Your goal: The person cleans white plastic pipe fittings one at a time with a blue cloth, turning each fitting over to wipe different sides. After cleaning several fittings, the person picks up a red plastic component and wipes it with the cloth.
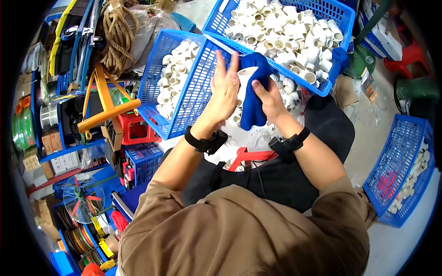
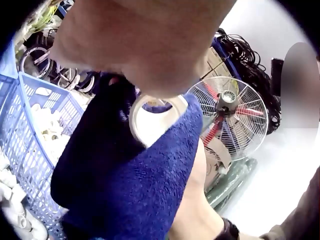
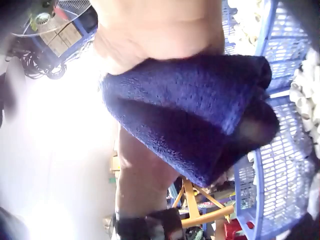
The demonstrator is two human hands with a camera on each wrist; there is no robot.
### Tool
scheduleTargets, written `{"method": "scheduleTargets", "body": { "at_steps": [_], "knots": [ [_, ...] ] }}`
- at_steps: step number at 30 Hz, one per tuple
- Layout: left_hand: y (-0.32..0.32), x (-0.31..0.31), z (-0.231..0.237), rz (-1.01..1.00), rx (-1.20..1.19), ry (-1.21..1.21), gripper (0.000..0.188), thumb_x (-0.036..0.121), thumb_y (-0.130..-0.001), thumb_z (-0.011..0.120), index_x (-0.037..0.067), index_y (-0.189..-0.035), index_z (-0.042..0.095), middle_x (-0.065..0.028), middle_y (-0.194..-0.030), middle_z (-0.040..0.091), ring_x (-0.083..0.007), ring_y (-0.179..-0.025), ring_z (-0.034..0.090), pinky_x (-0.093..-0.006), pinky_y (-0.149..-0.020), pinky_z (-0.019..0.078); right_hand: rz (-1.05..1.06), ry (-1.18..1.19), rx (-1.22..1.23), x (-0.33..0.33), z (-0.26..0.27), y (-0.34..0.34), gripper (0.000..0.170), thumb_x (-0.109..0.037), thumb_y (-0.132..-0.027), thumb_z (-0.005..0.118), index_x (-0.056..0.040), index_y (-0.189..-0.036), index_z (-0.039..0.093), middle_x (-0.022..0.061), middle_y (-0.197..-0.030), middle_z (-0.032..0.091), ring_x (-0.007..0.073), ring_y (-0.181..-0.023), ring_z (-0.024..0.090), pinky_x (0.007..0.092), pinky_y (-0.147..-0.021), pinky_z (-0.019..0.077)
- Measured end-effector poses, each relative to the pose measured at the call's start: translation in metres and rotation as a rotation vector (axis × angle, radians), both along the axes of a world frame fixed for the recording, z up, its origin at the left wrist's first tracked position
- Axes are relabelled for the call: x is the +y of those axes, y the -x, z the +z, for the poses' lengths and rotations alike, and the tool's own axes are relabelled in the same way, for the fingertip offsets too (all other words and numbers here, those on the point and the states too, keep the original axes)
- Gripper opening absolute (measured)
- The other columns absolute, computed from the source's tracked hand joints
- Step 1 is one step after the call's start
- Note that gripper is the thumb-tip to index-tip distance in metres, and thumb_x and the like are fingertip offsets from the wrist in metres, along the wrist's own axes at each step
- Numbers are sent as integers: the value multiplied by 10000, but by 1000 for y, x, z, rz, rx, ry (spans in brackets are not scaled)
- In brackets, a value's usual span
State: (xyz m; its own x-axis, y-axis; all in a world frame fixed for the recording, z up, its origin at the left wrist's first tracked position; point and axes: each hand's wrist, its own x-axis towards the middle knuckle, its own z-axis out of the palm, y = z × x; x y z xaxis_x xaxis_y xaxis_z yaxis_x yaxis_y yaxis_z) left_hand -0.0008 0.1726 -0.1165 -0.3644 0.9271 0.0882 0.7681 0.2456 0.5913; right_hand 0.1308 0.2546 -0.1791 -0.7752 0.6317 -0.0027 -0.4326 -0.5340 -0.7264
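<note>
A blue terry cloth [image 1: 254, 99] hangs between my two hands, wrapped partly around a white plastic pipe fitting [image 1: 246, 78]. My right hand [image 1: 272, 102] grips the cloth from the right, thumb on top and the other fingers hidden. On the other side, my left hand [image 1: 223, 92] has its fingers straight, with the thumb side right at the fitting. The fitting's round open end [image 2: 134, 120] faces the left wrist view, with cloth around its lower side. In the right wrist view the cloth [image 3: 175, 105] covers the fitting completely.
A blue basket [image 1: 143, 99] of white fittings stands at left, a larger blue crate [image 1: 209, 23] of fittings at the back. Another blue basket [image 1: 391, 152] is at far right. A yellow-orange metal frame [image 1: 108, 110] and a red stool [image 1: 138, 131] stand left.
</note>
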Motion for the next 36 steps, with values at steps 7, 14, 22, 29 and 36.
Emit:
{"method": "scheduleTargets", "body": {
  "at_steps": [7,14,22,29,36],
  "knots": [
    [-10,6,12,117,-259,-224,327,194,-1061,462,8,-1297,589,-192,-1311,622,-284,-1219,601,-336,-1010,457,-206,-282,-259,-1,-9,11,556,-495,-959,621,46,-1089,617,100,-916,680,139,-822,612,313,-754,503],
    [-5,4,10,107,-431,-131,380,252,-1072,446,24,-1341,588,-197,-1280,644,-259,-1191,620,-316,-987,468,-166,126,-211,-1,-5,17,492,-500,-1009,518,-26,-977,646,43,-807,665,111,-680,612,293,-604,488],
    [8,14,-5,-125,45,-299,370,133,-1004,557,106,-1372,576,-178,-1284,622,-316,-1161,620,-338,-945,491,-9,273,-177,-1,4,13,500,-549,-980,548,-77,-1113,642,-13,-874,648,66,-763,612,227,-672,496],
    [13,11,34,-304,-158,-29,640,-55,-825,468,13,-1462,446,-221,-1454,496,-328,-1362,469,-369,-1108,370,-167,292,-314,11,-11,19,500,-516,-1023,486,-53,-981,672,-23,-746,634,72,-647,601,246,-566,484],
    [21,12,19,-385,177,169,1183,525,-610,856,13,-1515,293,-257,-1594,239,-404,-1422,360,-435,-1130,358,25,371,-202,8,5,23,440,-502,-996,556,-88,-1113,645,-43,-835,616,60,-669,552,217,-606,448]
  ]
}}
